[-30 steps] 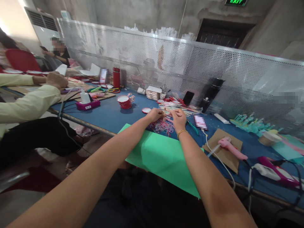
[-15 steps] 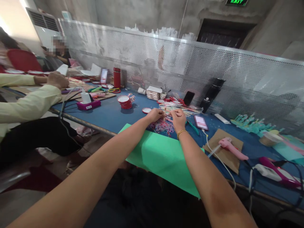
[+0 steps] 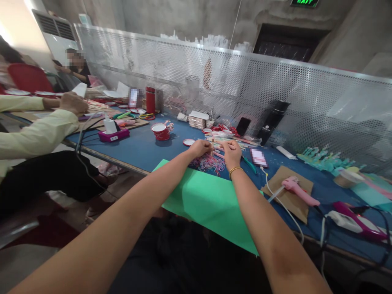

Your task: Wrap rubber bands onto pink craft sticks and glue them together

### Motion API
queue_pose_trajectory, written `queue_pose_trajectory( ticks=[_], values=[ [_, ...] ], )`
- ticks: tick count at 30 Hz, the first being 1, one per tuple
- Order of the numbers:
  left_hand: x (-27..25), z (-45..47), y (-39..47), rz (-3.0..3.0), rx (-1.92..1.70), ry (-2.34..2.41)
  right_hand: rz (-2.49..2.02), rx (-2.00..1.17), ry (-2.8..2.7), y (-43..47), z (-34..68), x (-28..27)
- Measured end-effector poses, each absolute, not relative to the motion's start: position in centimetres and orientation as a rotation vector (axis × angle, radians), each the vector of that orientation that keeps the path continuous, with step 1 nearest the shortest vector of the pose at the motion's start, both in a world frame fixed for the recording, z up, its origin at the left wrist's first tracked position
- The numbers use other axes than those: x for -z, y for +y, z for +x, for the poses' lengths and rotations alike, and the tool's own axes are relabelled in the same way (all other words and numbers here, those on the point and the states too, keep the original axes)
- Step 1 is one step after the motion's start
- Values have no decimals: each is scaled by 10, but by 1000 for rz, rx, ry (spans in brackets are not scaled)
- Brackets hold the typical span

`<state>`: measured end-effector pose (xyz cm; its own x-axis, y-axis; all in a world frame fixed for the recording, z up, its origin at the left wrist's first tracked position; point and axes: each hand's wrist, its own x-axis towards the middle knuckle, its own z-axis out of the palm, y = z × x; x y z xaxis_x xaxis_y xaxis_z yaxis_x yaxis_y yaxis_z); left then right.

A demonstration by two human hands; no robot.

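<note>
Left fingers [image 3: 207, 146]: pinching slim tan piece [image 3: 212, 143] | right fingers [image 3: 226, 145]: pinching slim pinkish item [image 3: 217, 147]

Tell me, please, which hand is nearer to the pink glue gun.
Right. The right hand is beyond and left of the pink glue gun; the left hand is farther left.

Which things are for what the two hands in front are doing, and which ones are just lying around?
Seem part of the job:
small pieces, too tiny to name, pinched in the left hand and right hand
tangled coloured strings, just below

Probably just lying around:
red bottle
dark phone
phone on a white cable
</note>
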<state>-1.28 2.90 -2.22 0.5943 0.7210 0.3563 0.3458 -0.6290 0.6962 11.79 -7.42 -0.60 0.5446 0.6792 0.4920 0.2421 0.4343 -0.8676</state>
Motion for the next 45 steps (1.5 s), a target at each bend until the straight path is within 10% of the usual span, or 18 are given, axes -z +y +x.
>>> queue_pose_trajectory(
  ticks=[45],
  values=[
    [25,-10,34,2260,-898,890,-1083,-375,-993,-73,116,5]
  ],
)
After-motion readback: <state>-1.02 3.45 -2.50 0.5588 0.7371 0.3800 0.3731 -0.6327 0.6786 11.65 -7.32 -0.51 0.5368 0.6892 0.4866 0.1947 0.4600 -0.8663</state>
